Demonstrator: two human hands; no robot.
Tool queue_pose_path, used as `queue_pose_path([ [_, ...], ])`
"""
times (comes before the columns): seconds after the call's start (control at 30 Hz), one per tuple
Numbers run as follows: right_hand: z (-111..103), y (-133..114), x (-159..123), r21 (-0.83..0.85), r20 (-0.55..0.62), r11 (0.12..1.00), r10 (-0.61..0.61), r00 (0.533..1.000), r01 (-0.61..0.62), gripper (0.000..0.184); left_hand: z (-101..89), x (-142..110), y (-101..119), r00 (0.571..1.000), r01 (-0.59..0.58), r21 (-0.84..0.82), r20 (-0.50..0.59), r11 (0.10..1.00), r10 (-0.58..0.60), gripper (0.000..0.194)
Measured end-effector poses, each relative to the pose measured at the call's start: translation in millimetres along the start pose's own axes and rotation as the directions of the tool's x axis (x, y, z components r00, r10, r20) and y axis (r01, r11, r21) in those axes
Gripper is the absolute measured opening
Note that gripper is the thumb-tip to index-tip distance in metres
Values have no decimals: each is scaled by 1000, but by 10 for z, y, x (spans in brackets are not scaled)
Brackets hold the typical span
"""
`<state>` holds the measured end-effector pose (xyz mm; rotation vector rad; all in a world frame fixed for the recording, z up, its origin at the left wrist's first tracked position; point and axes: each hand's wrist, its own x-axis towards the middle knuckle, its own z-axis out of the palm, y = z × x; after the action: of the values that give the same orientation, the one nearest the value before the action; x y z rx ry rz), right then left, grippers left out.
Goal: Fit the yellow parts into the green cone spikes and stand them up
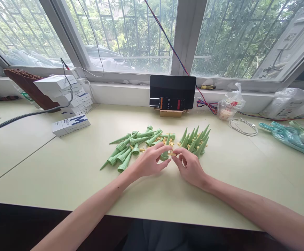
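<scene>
Over the middle of the table, my left hand [149, 159] has its fingers closed round a green plastic watering spike [164, 156], whose point faces up. Between the thumb and fingertips of my right hand [191, 167] is a small yellow plastic valve [172, 154], right against the side of that spike. Several loose green spikes [123, 157] lie in a heap beyond and left of my left hand, with small yellow pieces [141, 150] among them. Beyond my right hand, several spikes [199, 141] stand point up in a cluster, with yellow parts at their bases.
A phone [172, 104] showing a timer leans on a dark tablet [172, 87] at the back. White boxes [70, 125] are stacked at the left. To the right are a tied plastic bag [230, 106], a coiled white cable [243, 127] and teal plastic items [293, 137] in clear wrap.
</scene>
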<state>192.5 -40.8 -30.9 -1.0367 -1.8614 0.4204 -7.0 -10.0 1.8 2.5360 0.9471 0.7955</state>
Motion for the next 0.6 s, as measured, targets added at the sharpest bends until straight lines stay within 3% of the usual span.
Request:
queue_pose_path([
  [0.5,-17,1,25,3,73,996,90,993,-90,28,-1,-2,15,1000,-6,9,17,1000,6,29],
  [0.6,-25,-19,22,-2,67,994,108,992,-108,22,-5,1,13,1000,-7,4,14,1000,7,28],
])
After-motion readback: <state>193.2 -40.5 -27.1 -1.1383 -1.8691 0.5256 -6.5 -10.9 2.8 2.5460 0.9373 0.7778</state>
